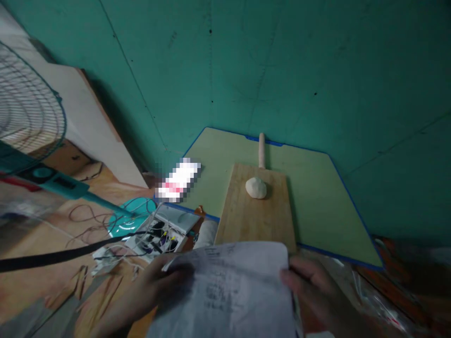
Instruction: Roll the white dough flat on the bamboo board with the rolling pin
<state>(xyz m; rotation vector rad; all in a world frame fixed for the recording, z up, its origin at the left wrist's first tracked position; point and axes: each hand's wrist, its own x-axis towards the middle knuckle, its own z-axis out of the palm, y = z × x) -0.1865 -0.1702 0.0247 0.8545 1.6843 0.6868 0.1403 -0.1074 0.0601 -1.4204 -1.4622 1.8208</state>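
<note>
Between my two hands a sheet of paper (246,286) with dark writing is held up near the bottom of the view. My left hand (162,281) grips its left edge, and part of the fingers is hidden or in shadow. At the right edge, my right hand (310,281) pinches the sheet. Beyond the paper lies a wooden board (257,220), its near end covered by the sheet. A pale ball of dough (256,188) rests on the far half of the board. Past the board's far end is a wooden rolling pin (261,150).
The board lies on a light green table (327,211) with blue edging, against a green wall (264,61). A blurred bright phone-like thing (179,180) is at its left. Further left stand a fan (52,176) and an open box (158,234) of cables.
</note>
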